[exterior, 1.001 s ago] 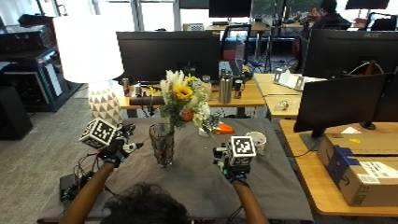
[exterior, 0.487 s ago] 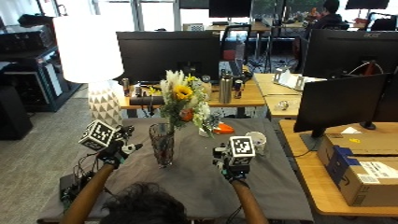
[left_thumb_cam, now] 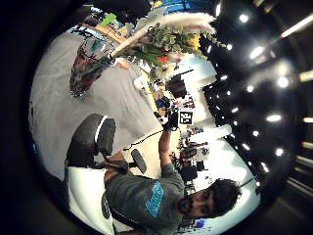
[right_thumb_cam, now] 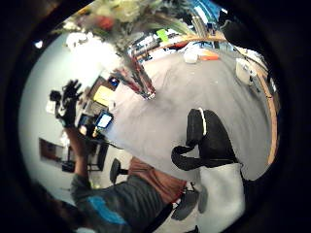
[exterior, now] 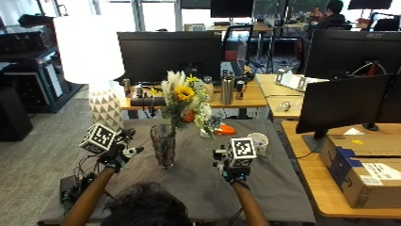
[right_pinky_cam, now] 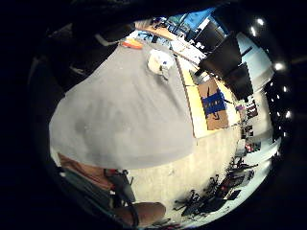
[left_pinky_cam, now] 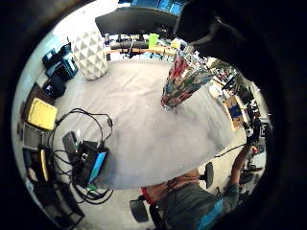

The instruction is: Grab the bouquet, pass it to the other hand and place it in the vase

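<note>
The left hand (exterior: 119,153) hovers over the table's (exterior: 188,188) left side, fingers spread and holding nothing, just beside the glass vase (exterior: 164,146). The bouquet (exterior: 185,101) stands upright in that vase near the table's middle. To its right, the right hand (exterior: 228,167) holds nothing; how far its fingers are spread I cannot tell.
</note>
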`<action>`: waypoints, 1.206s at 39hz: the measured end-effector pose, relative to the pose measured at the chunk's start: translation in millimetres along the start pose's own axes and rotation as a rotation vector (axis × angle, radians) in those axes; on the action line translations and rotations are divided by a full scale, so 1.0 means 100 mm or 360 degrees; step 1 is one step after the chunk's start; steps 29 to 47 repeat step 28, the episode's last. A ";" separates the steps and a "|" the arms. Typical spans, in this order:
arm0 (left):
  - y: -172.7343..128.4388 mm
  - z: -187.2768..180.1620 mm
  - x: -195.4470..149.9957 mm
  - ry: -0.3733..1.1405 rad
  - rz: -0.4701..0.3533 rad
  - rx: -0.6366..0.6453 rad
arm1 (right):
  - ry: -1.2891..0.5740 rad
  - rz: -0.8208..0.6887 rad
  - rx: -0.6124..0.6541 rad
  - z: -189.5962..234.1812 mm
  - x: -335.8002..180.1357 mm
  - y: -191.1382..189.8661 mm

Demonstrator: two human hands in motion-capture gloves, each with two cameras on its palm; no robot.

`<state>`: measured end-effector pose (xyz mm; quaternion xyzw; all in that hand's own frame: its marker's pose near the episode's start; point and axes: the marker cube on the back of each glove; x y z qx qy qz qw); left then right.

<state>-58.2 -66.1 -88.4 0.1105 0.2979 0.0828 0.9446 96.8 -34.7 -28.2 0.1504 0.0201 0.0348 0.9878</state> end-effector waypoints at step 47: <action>0.05 -0.02 -0.01 -0.0065 -0.0136 0.0050 | -0.0072 -0.0011 0.0025 0.05 -0.01 0.00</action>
